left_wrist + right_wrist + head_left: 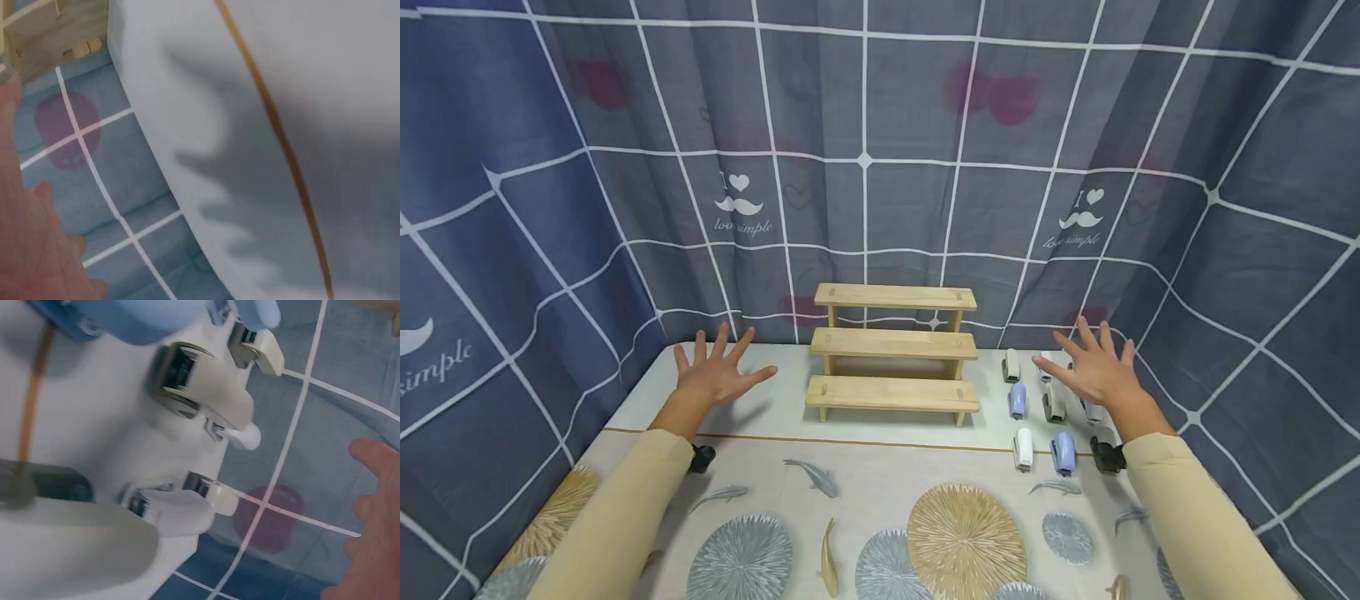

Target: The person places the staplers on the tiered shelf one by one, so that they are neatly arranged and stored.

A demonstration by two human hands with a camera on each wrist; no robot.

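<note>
My left hand [711,381] is held out over the left of the table, fingers spread, holding nothing. It casts a shadow on the white cloth in the left wrist view. My right hand [1099,377] hovers with spread fingers above a group of small staplers at the right. Among them are a small blue stapler [1017,400], a larger blue stapler [1063,452], a white stapler [1023,450], a grey stapler [1053,407] and a cream stapler [1011,365]. The right hand and wrist partly cover others. Between the hands stands a wooden three-step rack [892,342], its steps bare.
A patterned tablecloth [865,483] with fish and round motifs covers the near part of the table, bordered by a gold line. Dark gridded curtains [910,208] enclose the back and both sides. A black wrist strap [702,458] shows at the left cuff.
</note>
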